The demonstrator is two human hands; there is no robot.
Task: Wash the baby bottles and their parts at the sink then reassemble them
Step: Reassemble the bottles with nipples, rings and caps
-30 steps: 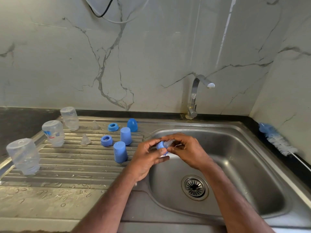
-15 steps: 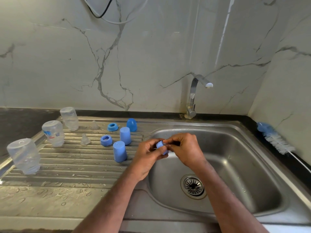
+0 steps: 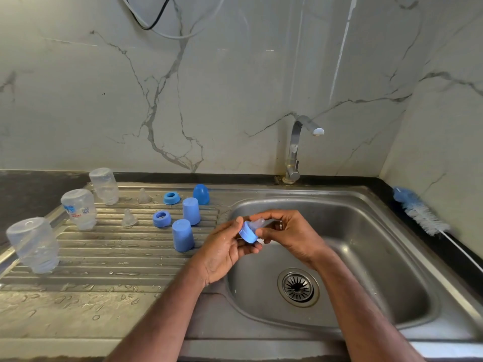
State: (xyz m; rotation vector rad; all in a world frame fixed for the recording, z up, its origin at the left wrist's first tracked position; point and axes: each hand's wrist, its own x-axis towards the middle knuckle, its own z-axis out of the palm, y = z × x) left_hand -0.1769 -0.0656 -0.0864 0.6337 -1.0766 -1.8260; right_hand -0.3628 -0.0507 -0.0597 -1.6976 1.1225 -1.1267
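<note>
Blue collar ring (image 3: pixel 247 233) with its clear teat (image 3: pixel 257 223) sits above the sink (image 3: pixel 407 231), pinched in the left hand (image 3: pixel 224 250) while the right hand (image 3: pixel 290 235) grips the teat; an even pull should seat its flange all round, without twisting.

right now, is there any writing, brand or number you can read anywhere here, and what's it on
Nothing can be read outright.
Middle clear bottle, upside down on the draining board: a blue logo, a red word and a small blue mark, all too blurred to read.
The other two clear bottles, the blue caps, the blue collars, the teats, the tap and the bottle brush: no print visible.
</note>
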